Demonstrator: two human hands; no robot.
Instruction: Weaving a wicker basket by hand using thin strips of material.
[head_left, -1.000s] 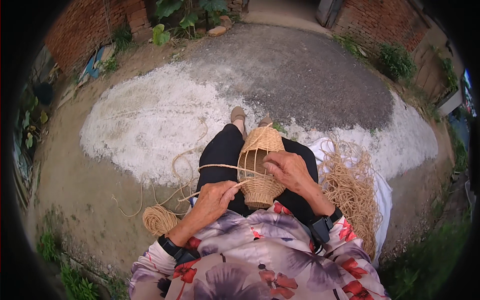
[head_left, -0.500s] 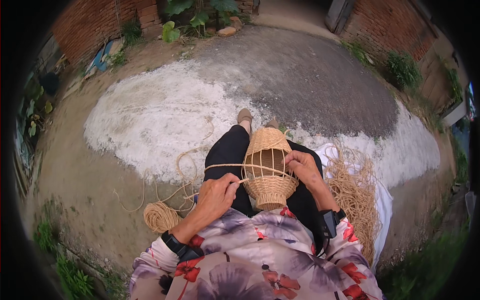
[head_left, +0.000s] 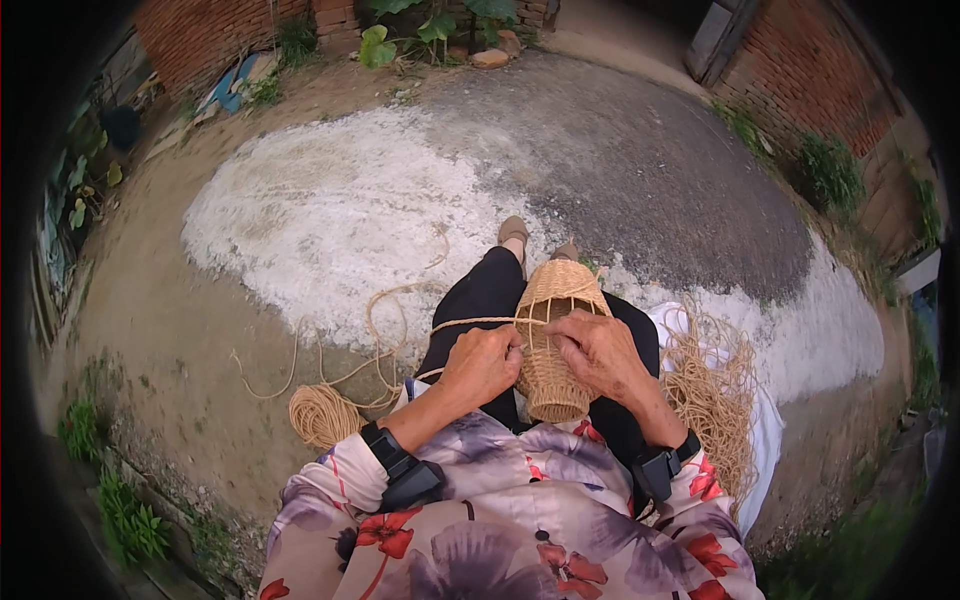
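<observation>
A woven straw-coloured basket (head_left: 553, 393) with an open middle band of upright cords lies across my black-trousered lap, its narrow ringed end toward me. My left hand (head_left: 480, 365) is closed at the basket's left side, pinching tan cord that trails off leftward. My right hand (head_left: 595, 355) is bent over the open band, fingertips closed on the cords there; exactly which strand is hidden. A length of cord (head_left: 470, 320) crosses above my left hand to the band. A wound coil of cord (head_left: 325, 415) lies left of me on the ground, with loose loops running from it.
A tangled heap of cord (head_left: 705, 400) lies on white cloth (head_left: 760, 460) at my right. A white powdery patch (head_left: 300, 200) and dark paving (head_left: 640, 170) spread ahead. Brick walls (head_left: 810, 80), a doorway, leafy plants (head_left: 440, 25) and blue items (head_left: 235, 85) edge the yard.
My view has shifted, moving the scene rightward. My left hand has come up closer to the basket, and my right hand has moved from its right side further across the open band.
</observation>
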